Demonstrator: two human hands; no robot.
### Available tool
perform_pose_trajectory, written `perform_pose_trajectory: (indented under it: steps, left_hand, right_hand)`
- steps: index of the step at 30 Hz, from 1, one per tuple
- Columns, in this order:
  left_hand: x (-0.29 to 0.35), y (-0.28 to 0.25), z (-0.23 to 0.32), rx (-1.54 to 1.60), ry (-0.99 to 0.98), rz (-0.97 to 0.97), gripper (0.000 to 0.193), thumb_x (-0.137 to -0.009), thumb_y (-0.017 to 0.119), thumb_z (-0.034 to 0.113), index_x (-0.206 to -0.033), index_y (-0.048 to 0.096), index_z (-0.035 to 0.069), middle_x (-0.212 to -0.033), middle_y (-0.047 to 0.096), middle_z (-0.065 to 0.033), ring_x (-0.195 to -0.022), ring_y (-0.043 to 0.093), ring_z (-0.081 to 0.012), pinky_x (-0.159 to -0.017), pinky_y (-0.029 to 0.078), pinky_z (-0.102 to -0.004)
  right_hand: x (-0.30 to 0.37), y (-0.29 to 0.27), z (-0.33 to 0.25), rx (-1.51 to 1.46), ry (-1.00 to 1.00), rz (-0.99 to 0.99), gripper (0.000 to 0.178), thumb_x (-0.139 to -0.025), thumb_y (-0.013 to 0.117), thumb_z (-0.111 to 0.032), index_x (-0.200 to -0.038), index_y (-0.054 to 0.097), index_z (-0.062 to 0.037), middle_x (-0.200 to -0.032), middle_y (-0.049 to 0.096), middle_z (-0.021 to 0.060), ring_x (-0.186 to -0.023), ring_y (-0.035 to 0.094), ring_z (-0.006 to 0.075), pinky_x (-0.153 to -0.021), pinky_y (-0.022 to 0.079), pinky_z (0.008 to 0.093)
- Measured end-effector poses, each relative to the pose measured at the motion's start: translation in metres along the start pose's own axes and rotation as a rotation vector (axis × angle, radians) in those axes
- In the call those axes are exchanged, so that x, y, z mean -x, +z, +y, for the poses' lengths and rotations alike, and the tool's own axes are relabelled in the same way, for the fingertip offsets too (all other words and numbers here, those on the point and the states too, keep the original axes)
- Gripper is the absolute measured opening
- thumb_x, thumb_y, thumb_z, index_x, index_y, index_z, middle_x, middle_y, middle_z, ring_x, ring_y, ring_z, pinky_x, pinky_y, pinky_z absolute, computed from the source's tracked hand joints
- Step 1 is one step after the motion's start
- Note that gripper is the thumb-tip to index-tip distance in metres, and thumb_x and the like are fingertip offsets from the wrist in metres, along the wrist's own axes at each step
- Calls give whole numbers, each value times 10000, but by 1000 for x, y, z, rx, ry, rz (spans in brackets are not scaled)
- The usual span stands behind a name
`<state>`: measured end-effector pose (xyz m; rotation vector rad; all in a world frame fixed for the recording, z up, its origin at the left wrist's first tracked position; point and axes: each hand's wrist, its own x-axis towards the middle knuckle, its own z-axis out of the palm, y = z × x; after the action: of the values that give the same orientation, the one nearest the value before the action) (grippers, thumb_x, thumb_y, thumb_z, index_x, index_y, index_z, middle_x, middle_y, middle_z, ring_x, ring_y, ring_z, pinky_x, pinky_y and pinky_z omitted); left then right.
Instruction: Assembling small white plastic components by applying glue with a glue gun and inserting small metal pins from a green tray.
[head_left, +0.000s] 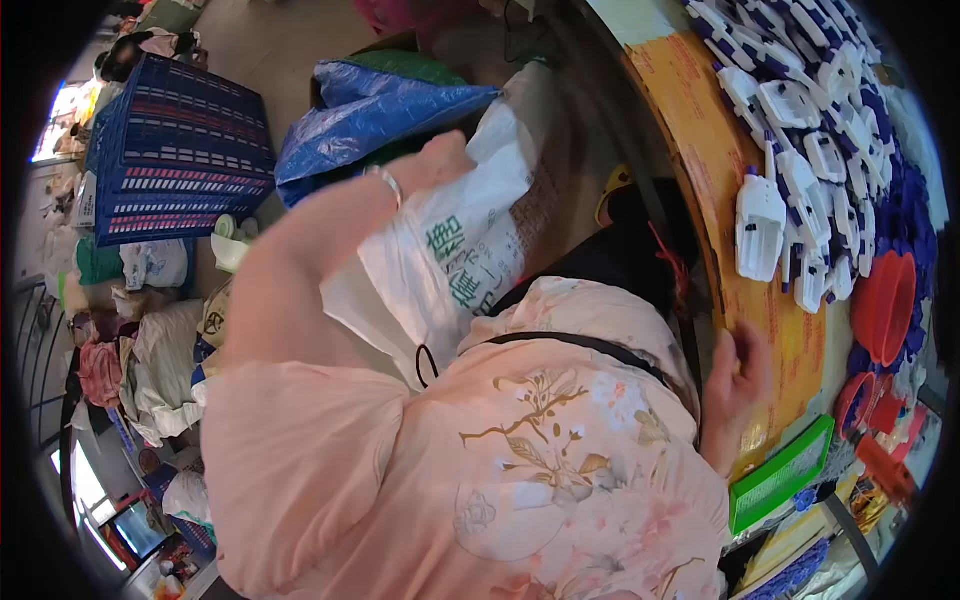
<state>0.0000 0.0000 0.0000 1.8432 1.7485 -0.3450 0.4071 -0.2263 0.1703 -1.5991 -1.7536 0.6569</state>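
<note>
A white woven sack (475, 215) with green and reddish print stands in front of me, its side slumped against my lap. My left hand (438, 165), with a bracelet on the wrist, is closed at the sack's upper edge; its fingertips are hidden. Just beyond lies a crumpled blue woven tarp bag (385, 115). My right hand (735, 375) rests by the near edge of the table on my right, fingers loosely curled and apart, with nothing plainly held. On that table is a heap of white plastic parts (762, 228) with dark blue pieces.
A dark blue plastic crate (190, 150) stands at the far left. The table (700, 130) carries yellow-brown cardboard, a red oval dish (884, 308), a green tray (780, 475) and an orange-red tool (884, 468). Bags and cloth (165, 370) are piled on the left.
</note>
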Motion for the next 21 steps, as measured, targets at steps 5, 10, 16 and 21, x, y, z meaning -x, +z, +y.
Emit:
perform_pose_trajectory:
  steps: [5, 10, 16, 21]
  left_hand:
    - [-66, -65, 35, 471, 5, -143, 396, -824, 794, 162, -1146, 709, -52, -1091, 725, -163, -971, 711, -323, -772, 578, -459]
    - [-172, -63, 172, 485, -198, 55, 258, -882, 662, 24, -1132, 698, -28, -1122, 721, -177, -975, 715, -351, -754, 585, -532]
    - [-250, -15, 167, -402, 448, -154, 317, -949, 621, 265, -1165, 733, 63, -1158, 731, -109, -1008, 698, -273, -879, 559, -413]
    - [-40, -97, 193, 291, 194, -295, 422, -938, 647, 314, -1212, 667, -5, -1000, 725, -127, -835, 672, -250, -747, 569, -403]
  right_hand:
    - [-62, 57, -52, -142, -203, -517, 496, -835, 717, -68, -1314, 602, -127, -1067, 603, 148, -872, 640, 345, -736, 546, 388]
    - [-96, 102, -80, 306, -815, -364, 615, -825, 692, -115, -1407, 546, -247, -992, 559, 108, -793, 658, 245, -632, 530, 348]
    - [-97, 158, -50, 602, -840, -447, 452, -839, 658, -189, -1290, 630, -222, -903, 570, 79, -652, 640, 182, -546, 516, 327]
    - [-111, 171, -19, 380, -893, -297, 154, -772, 689, -136, -911, 628, -112, -844, 599, 85, -764, 668, 247, -618, 545, 378]
